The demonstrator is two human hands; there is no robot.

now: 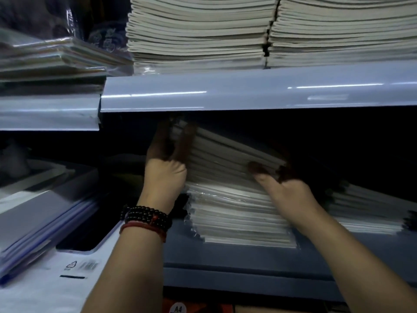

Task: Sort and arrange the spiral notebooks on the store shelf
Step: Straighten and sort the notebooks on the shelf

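A tilted bundle of white-edged notebooks [228,154] sits on top of a lower stack of wrapped notebooks [239,222] on the middle shelf. My left hand [165,168] grips the bundle's raised left end, fingers reaching up into the dark under the shelf above. My right hand [286,188] holds the bundle's lower right end, thumb on the front edge, fingers hidden in shadow behind it. A beaded and red bracelet is on my left wrist.
The grey shelf lip [225,93] hangs just above the bundle. Two tall notebook stacks [198,32] stand on the upper shelf. Another low stack [365,211] lies to the right. Plastic folders [33,222] lie at the left, and wrapped packs [52,62] at the upper left.
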